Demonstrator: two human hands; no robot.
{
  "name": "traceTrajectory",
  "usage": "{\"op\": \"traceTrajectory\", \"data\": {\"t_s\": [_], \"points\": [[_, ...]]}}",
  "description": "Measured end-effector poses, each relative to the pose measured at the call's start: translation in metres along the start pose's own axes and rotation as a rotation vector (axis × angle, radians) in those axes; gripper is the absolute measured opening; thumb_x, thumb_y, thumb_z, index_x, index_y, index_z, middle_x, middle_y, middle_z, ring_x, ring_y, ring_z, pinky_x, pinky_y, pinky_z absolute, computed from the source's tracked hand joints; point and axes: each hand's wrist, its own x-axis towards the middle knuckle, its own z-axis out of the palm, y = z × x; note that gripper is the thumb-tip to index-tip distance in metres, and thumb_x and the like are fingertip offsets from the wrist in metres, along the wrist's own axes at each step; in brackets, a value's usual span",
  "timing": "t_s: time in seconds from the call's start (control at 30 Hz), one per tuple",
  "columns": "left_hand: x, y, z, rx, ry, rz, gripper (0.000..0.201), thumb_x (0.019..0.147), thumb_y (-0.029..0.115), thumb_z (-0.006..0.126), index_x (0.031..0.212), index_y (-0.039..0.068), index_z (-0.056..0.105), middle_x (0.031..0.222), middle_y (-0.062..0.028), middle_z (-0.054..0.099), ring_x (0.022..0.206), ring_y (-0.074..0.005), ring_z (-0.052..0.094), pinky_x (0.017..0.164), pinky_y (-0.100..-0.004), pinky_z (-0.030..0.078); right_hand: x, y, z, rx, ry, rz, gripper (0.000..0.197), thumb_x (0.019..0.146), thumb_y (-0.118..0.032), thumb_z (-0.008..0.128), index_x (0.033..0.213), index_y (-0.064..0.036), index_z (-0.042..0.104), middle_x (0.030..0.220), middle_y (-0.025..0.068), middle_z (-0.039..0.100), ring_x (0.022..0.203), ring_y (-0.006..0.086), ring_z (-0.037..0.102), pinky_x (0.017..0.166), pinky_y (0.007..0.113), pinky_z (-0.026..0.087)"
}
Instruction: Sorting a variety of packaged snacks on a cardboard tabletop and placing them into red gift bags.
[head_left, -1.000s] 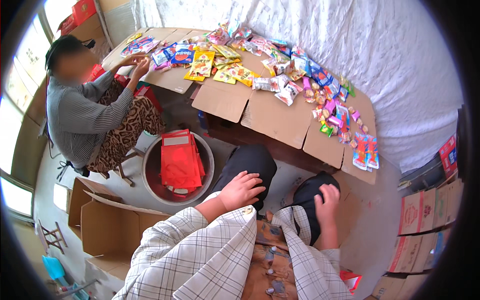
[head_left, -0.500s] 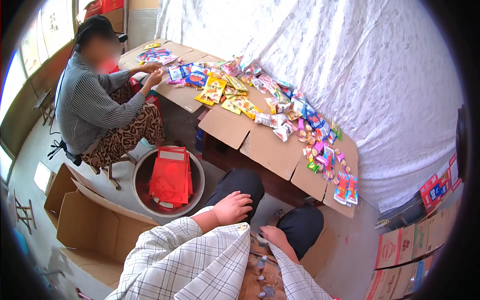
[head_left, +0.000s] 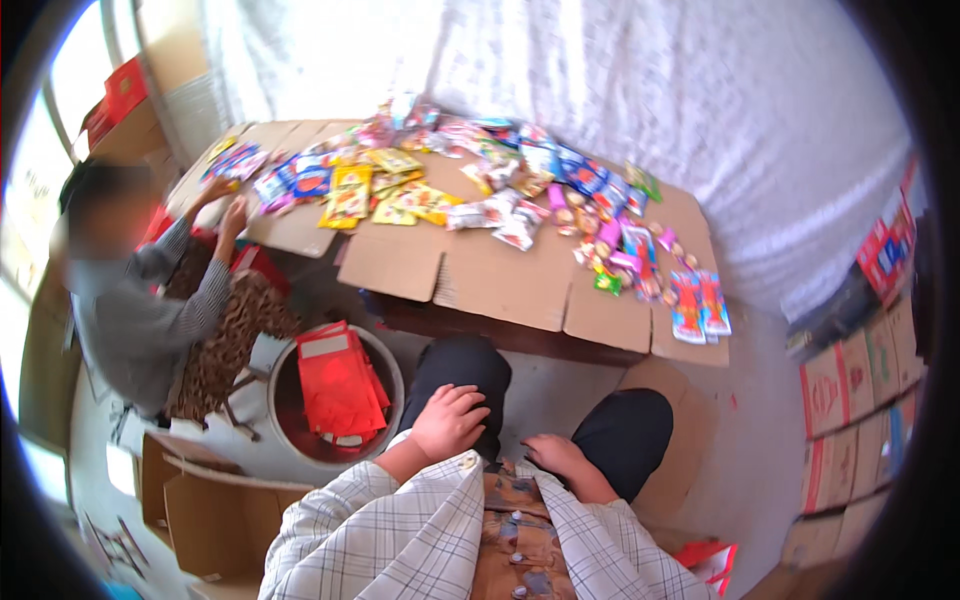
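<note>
My left hand (head_left: 450,422) lies over my left knee, its fingers stretched out and nothing in it. On the inner side of my right thigh rests my right hand (head_left: 558,455), fingers laid loosely and holding nothing that shows. Beyond my knees stands a low table covered with flattened cardboard (head_left: 500,284). Across it spread yellow snack packets (head_left: 348,192), blue snack packets (head_left: 590,178), small wrapped sweets (head_left: 606,236) and two blue-and-red packets (head_left: 698,305) at the right end. Left of my left knee a metal basin (head_left: 283,420) holds red paper packets (head_left: 338,378).
At the far left another person (head_left: 150,300) sits with both hands over the table's end. An open cardboard box (head_left: 225,525) is on the floor at lower left. Stacked cartons (head_left: 850,400) line the right side, and a white cloth (head_left: 600,70) hangs behind the table.
The view has swung to the right, so the table and the person sit further left. My hands stay on my legs; my right knee stands further out. A red packet shows at lower right.
</note>
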Motion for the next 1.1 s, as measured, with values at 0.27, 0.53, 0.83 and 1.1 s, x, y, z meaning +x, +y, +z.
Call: {"op": "traceTrajectory", "data": {"t_s": [0.27,0.53,0.83,1.1], "points": [[0.011,-0.002,0.001,0.024,-0.036,-0.013,0.033,0.078,0.021,0.078,0.11,0.013,0.074,0.123,-0.0068,0.065,0.126,-0.0292,0.057,0.105,-0.0506,0.043,-0.004,-0.017,-0.006,0.018,0.02,0.084,0.029,0.093,-0.025,0.063,0.118,-0.0124,0.071,0.111,0.0152,0.072,0.106,0.0363,0.068,0.09,0.049,0.055],[0.014,0.002,0.007,0.048,-0.058,-0.003,0.034,0.076,0.021,0.079,0.109,0.012,0.074,0.123,-0.0087,0.064,0.126,-0.031,0.057,0.105,-0.0518,0.043,-0.011,-0.021,-0.021,0.483,0.372,0.125,0.029,0.094,-0.021,0.068,0.119,-0.0063,0.07,0.109,0.0146,0.072,0.096,0.0312,0.071,0.085,0.042,0.056],[0.012,0.009,0.005,0.075,-0.077,-0.032,0.036,0.078,0.021,0.078,0.113,0.013,0.072,0.125,-0.0087,0.063,0.128,-0.031,0.054,0.109,-0.0512,0.04,-0.009,-0.028,-0.024,0.657,0.345,0.156,0.034,0.096,-0.018,0.069,0.124,-0.0001,0.068,0.104,0.0135,0.073,0.093,0.0226,0.071,0.084,0.035,0.056],[0.013,0.009,0.005,0.076,-0.079,-0.031,0.037,0.078,0.022,0.079,0.113,0.013,0.073,0.125,-0.0089,0.063,0.128,-0.0312,0.055,0.107,-0.0512,0.041,0.001,-0.034,-0.025,0.641,0.366,-0.01,0.039,0.092,-0.018,0.073,0.127,-0.0021,0.067,0.106,0.012,0.073,0.09,0.0216,0.07,0.083,0.035,0.056]]}}
